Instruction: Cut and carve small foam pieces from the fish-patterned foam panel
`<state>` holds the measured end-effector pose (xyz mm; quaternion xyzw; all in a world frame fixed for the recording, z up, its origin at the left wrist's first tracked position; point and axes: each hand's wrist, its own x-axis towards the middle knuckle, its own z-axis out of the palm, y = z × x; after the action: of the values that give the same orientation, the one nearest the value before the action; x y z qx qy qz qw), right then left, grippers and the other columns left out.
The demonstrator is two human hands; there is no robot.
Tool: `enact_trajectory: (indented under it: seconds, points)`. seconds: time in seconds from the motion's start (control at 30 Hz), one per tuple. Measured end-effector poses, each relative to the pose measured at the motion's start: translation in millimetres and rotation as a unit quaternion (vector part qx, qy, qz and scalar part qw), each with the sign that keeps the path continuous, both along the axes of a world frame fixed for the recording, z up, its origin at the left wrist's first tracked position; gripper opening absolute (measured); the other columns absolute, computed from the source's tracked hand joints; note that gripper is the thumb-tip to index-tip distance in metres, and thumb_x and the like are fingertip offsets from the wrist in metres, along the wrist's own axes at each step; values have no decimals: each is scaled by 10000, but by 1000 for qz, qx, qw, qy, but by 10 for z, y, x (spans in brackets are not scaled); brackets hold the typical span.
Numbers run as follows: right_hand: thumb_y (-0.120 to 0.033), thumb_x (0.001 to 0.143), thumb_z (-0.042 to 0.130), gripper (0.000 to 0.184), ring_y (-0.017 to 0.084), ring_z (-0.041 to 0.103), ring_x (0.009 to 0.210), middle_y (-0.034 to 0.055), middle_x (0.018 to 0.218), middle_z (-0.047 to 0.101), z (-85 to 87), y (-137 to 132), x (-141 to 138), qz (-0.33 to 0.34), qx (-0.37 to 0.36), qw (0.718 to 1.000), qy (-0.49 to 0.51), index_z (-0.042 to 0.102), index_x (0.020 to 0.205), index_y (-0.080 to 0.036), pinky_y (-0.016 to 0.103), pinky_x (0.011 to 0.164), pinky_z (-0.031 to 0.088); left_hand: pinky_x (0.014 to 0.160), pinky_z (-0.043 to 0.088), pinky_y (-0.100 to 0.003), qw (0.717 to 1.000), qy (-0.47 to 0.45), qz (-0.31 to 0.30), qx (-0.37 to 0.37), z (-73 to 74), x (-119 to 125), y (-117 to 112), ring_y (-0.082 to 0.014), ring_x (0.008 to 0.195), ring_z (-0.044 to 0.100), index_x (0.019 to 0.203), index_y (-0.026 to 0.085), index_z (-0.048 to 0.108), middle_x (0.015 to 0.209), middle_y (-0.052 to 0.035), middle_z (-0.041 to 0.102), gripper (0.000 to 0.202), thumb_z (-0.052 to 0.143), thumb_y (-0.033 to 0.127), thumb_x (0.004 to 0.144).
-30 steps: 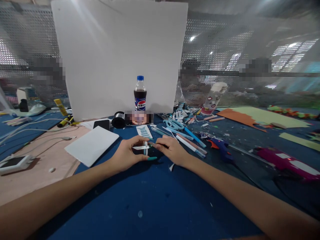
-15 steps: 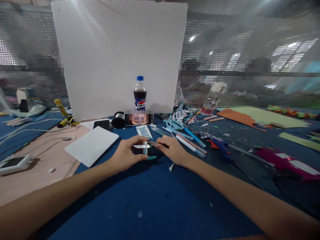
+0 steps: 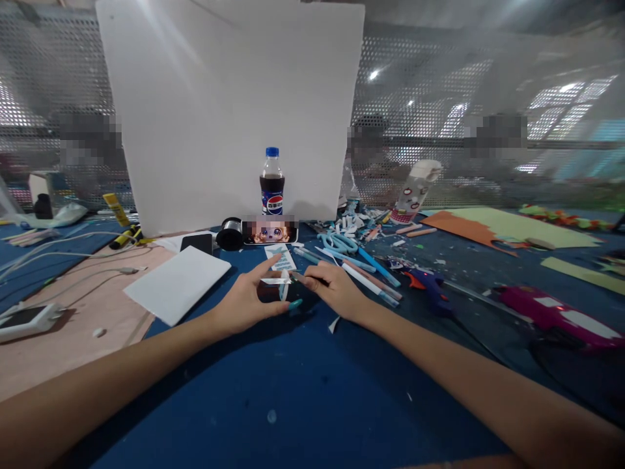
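Both hands meet at the middle of the blue table mat [image 3: 303,391]. My left hand [image 3: 247,298] pinches a small white strip piece [image 3: 276,281], its forefinger stretched out forward. My right hand [image 3: 332,290] is closed on a thin dark pen-like tool [image 3: 303,279] whose tip touches the white piece. A small turquoise cap [image 3: 295,304] lies just under my left fingers.
A cola bottle [image 3: 271,182] stands before a big white board [image 3: 229,111]. A white sheet [image 3: 178,283] lies to the left, with cables and a phone [image 3: 27,318]. Right of the hands lie pens [image 3: 371,277], blue scissors [image 3: 339,243], a glue gun [image 3: 430,285], paper scraps and coloured sheets [image 3: 508,228].
My left forefinger has lifted off the white piece and now points forward. Both hands stay in the same place.
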<state>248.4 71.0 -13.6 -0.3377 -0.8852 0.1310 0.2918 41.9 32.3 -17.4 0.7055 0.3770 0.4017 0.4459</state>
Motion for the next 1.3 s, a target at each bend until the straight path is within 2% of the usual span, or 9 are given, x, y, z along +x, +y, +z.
enact_trajectory:
  seconds: [0.1, 0.2, 0.33, 0.5, 0.77, 1.0, 1.3]
  points:
    - [-496, 899, 312, 455, 143, 414, 613, 0, 563, 453, -8, 6, 6, 2, 8, 1000, -2, 509, 656, -165, 249, 575, 265, 882, 472, -422, 1000, -6, -8, 7, -8, 8, 26, -223, 970, 604, 1173, 190, 488, 1135, -87, 581, 563, 708, 241, 658]
    - [-476, 900, 336, 431, 143, 417, 617, -2, 559, 448, -16, 14, 12, -3, 6, 1000, -11, 509, 656, -165, 247, 568, 256, 832, 499, -392, 1000, -17, 20, 0, 0, 23, 43, -210, 922, 615, 1026, 147, 557, 1040, -75, 613, 399, 694, 211, 657]
    - [-453, 904, 345, 412, 143, 421, 619, -1, 566, 455, -22, 25, 16, -6, 8, 1000, -11, 509, 661, -165, 245, 568, 256, 796, 512, -365, 998, -45, 32, -29, 12, 27, 48, -206, 888, 623, 1011, 123, 552, 1009, -85, 623, 412, 702, 198, 634]
    - [-439, 904, 360, 396, 140, 418, 611, -6, 559, 451, -20, 18, 15, -5, 10, 1000, -8, 514, 663, -165, 245, 572, 261, 783, 514, -356, 998, -54, 39, -17, 15, 19, 44, -199, 858, 625, 983, 119, 557, 970, -76, 626, 419, 724, 194, 607]
    - [-449, 900, 362, 406, 133, 415, 601, -7, 560, 446, -21, 13, 16, 3, 8, 1000, 0, 519, 657, -166, 243, 567, 272, 794, 497, -357, 999, -20, 45, 14, 16, 16, 40, -187, 815, 620, 942, 122, 577, 926, -62, 637, 419, 755, 240, 582]
    - [-475, 900, 336, 433, 139, 416, 613, -2, 555, 454, -24, 12, 22, 22, 12, 1000, -6, 531, 669, -166, 248, 572, 269, 787, 479, -323, 997, 7, 47, 53, 38, 10, 12, -177, 820, 601, 951, 118, 610, 882, -54, 655, 391, 742, 197, 592]
    - [-484, 903, 320, 445, 138, 399, 601, 1, 561, 474, -35, 21, 18, 26, 34, 999, -23, 524, 668, -165, 251, 574, 247, 817, 479, -345, 994, 67, 46, 79, 21, 9, 16, -194, 858, 602, 967, 139, 606, 926, -59, 652, 360, 710, 219, 632]
